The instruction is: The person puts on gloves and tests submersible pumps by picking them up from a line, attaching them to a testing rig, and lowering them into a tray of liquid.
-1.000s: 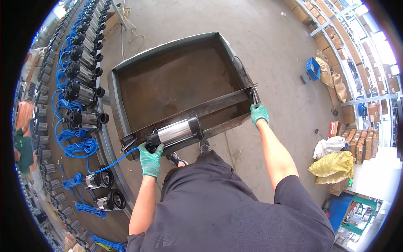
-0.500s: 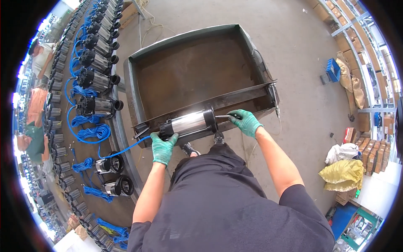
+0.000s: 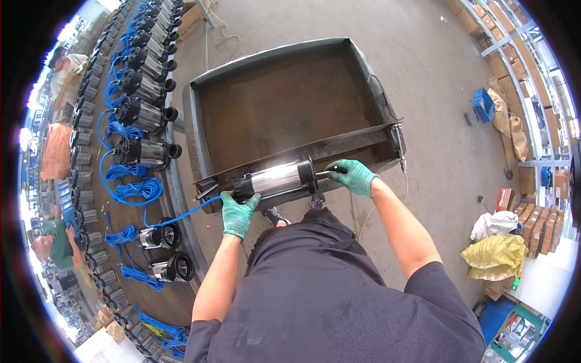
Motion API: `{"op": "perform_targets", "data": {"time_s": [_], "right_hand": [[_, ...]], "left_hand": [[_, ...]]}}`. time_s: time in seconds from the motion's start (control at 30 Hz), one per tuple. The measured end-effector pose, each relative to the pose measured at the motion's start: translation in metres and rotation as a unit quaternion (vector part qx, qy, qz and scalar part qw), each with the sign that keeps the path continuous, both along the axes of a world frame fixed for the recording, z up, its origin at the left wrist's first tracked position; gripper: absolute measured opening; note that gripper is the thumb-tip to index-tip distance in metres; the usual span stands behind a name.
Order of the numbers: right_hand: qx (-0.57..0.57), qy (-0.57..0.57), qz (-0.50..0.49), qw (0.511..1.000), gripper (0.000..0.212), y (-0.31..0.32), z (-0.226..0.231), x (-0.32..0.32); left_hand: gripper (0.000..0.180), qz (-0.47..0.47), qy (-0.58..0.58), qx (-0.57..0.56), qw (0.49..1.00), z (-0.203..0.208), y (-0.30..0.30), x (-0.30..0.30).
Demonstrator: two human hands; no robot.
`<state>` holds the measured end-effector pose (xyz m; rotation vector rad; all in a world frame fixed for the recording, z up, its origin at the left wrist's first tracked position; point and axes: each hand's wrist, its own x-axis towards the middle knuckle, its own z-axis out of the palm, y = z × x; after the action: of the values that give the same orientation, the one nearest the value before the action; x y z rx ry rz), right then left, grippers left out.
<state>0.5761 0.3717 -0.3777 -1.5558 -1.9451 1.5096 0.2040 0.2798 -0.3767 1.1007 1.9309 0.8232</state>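
The person is holding a shiny silver pump with black ends point(image 3: 275, 179) across the near edge of a big rusty metal tray point(image 3: 290, 103). The left hand point(image 3: 238, 213) is gripping one end and the right hand point(image 3: 354, 175) the other. Lifting it looks like a job for both hands together.

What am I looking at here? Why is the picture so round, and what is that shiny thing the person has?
The camera sits on a person's head and looks down, and its wide lens bends everything round. The left hand and right hand, in green gloves, hold a shiny metal pump by its ends, lying sideways on the edge of a big rusty metal tray. A blue cable trails from it. To the left, many similar pumps lie in rows.
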Motion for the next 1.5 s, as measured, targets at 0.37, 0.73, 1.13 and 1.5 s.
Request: {"op": "perform_targets", "data": {"time_s": [0.37, 0.73, 1.13, 1.5], "right_hand": [[-0.289, 0.270, -0.247, 0.884, 0.032, 0.001, -0.007, -0.005], [-0.256, 0.053, -0.206, 0.943, 0.067, 0.007, 0.009, -0.021], [-0.260, 0.075, -0.227, 0.935, 0.036, 0.007, -0.009, -0.017], [-0.269, 0.114, -0.142, 0.946, 0.054, 0.013, 0.011, 0.003]], "left_hand": [[0.063, -0.003, 0.011, -0.007, 1.000, 0.007, 0.003, 0.004], [0.068, -0.010, 0.020, -0.015, 1.000, -0.001, 0.001, -0.001], [0.065, 0.004, -0.026, -0.009, 1.000, -0.001, -0.001, -0.001], [0.066, 0.005, 0.002, -0.034, 0.999, 0.008, 0.002, 0.004]]}}
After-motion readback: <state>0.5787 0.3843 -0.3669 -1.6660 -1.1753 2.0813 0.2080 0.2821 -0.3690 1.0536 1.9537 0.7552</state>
